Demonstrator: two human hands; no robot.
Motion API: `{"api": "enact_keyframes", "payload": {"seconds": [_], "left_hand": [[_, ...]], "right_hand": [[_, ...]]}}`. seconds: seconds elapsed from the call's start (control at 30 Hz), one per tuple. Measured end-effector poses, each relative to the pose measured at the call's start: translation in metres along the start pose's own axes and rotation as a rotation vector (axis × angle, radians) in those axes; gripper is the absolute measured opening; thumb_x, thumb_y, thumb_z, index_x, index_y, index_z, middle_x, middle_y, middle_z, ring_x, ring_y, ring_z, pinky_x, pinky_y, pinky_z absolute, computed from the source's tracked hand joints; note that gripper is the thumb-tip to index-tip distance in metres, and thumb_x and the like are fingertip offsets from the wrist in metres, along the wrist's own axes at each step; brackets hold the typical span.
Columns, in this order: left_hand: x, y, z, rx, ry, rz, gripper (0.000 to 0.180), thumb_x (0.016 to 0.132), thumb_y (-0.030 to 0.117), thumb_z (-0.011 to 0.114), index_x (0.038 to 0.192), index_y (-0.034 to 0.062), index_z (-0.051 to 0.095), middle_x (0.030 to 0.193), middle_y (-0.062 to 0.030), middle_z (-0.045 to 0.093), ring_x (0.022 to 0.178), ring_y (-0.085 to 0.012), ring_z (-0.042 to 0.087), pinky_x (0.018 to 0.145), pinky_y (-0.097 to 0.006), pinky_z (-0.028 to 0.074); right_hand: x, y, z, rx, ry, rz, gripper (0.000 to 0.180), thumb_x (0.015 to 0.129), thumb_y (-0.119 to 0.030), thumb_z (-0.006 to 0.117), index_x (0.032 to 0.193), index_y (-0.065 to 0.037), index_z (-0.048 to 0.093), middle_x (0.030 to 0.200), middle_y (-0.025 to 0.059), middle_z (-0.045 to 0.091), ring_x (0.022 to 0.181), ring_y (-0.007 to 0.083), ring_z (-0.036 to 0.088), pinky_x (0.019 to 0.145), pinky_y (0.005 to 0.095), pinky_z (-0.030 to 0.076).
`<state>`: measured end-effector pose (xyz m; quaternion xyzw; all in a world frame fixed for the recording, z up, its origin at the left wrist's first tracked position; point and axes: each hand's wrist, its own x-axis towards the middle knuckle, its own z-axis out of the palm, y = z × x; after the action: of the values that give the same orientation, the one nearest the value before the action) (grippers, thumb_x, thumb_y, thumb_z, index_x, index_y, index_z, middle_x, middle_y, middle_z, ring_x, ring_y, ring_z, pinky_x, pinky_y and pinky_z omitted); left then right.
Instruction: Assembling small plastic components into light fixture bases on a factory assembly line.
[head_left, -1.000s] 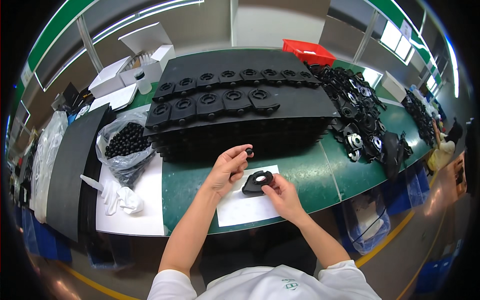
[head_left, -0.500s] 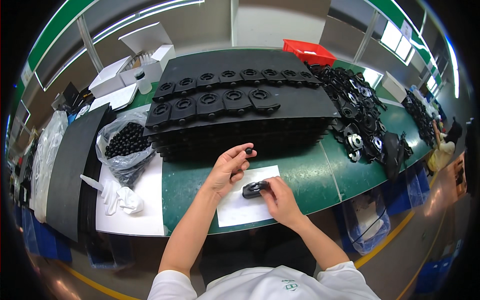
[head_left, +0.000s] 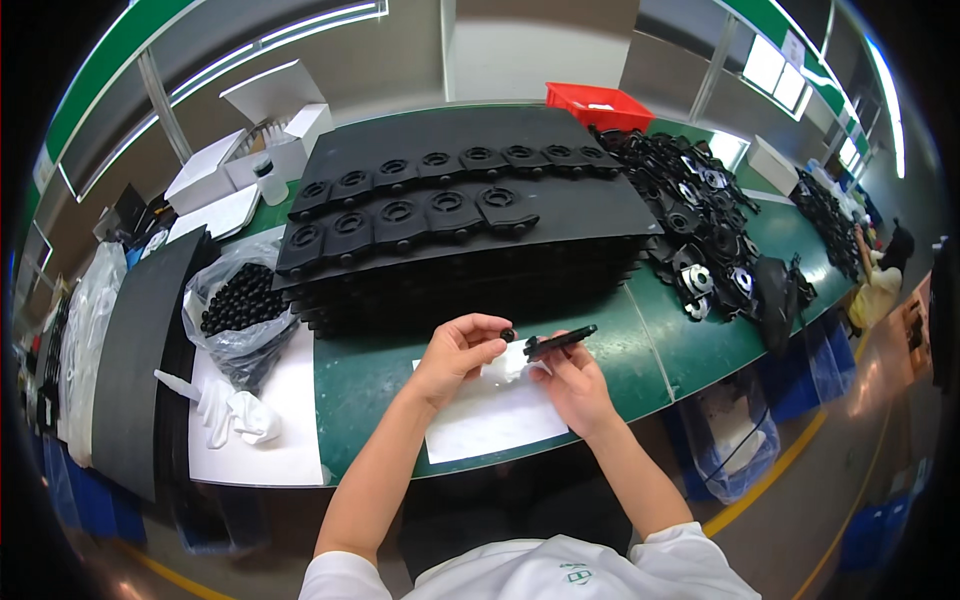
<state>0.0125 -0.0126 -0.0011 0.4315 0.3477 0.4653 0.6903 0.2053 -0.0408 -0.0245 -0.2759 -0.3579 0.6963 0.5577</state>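
Observation:
Pinched in the fingertips of my left hand [head_left: 455, 355] is a small round black ball-like knob [head_left: 507, 335]. My right hand [head_left: 578, 388] grips a flat black plastic part [head_left: 562, 341], turned edge-on and raised above the white sheet [head_left: 490, 425]. The knob is close to the left end of the part; a narrow gap seems to lie between them. On the stacked black boards [head_left: 455, 262] ahead, similar black parts with round openings [head_left: 397, 212] lie in two rows. To the left, a clear plastic bag [head_left: 238, 340] holds many black knobs [head_left: 240, 298].
At the right of the green table [head_left: 640, 355] is a heap of black and silver parts [head_left: 690, 215], with a red bin [head_left: 600, 103] behind it. A white glove [head_left: 240, 415] lies at left near tall black sheets [head_left: 140, 370]. White boxes [head_left: 205, 170] and a small bottle [head_left: 270, 185] stand back left.
My right hand has lifted the black part off the white sheet and turned it edge-on. The knob in my left hand has come lower, beside the part. The view has shifted slightly.

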Motion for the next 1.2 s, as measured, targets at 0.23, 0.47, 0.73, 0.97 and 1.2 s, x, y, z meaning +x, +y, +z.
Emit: {"api": "enact_keyframes", "payload": {"seconds": [0.23,0.47,0.73,0.97,1.2], "left_hand": [[-0.003,0.001,0.006,0.155,-0.039,-0.029,0.024,0.079,0.014,0.067,0.102,0.0085,0.065,0.077,0.005,0.059,0.061,-0.0007,0.044,0.047,-0.017,0.028],[-0.005,0.002,0.007,0.177,-0.074,-0.063,0.023,0.08,0.012,0.065,0.102,0.0063,0.066,0.065,0.0058,0.052,0.054,-0.0019,0.038,0.046,-0.018,0.027],[-0.004,0.003,0.011,0.186,-0.049,-0.061,0.019,0.079,0.007,0.064,0.098,0.0044,0.067,0.064,0.0037,0.053,0.054,-0.0026,0.041,0.046,-0.017,0.03],[-0.003,-0.008,0.011,0.29,-0.04,0.225,0.021,0.06,0.001,0.078,0.075,0.0023,0.063,0.07,0.0025,0.054,0.059,-0.0032,0.045,0.052,-0.018,0.033],[-0.001,-0.01,0.008,0.482,-0.056,0.403,0.036,0.053,0.003,0.081,0.086,0.0058,0.066,0.07,0.0036,0.054,0.053,-0.0028,0.035,0.049,-0.019,0.03]], "right_hand": [[0.001,-0.001,-0.002,0.091,-0.041,0.034,0.012,0.092,-0.014,0.051,0.104,-0.013,0.054,0.103,-0.0006,0.057,0.095,0.0119,0.053,0.081,0.0298,0.04],[0.001,0.002,-0.002,0.08,-0.04,0.029,0.012,0.092,-0.013,0.051,0.104,-0.014,0.054,0.104,-0.0004,0.058,0.097,0.0124,0.053,0.082,0.0299,0.041],[0.0,0.001,0.0,0.054,-0.016,0.019,0.012,0.092,-0.013,0.051,0.104,-0.013,0.053,0.103,0.0004,0.058,0.096,0.0122,0.054,0.081,0.03,0.042],[-0.001,-0.002,0.006,-0.008,-0.03,0.055,0.016,0.091,-0.012,0.053,0.106,-0.006,0.051,0.094,0.002,0.057,0.078,0.0103,0.052,0.073,0.0241,0.045],[-0.002,-0.023,0.013,-0.276,-0.113,-0.134,0.016,0.087,-0.002,0.055,0.103,-0.003,0.054,0.091,0.0014,0.057,0.078,0.0077,0.053,0.07,0.0228,0.044]]}}
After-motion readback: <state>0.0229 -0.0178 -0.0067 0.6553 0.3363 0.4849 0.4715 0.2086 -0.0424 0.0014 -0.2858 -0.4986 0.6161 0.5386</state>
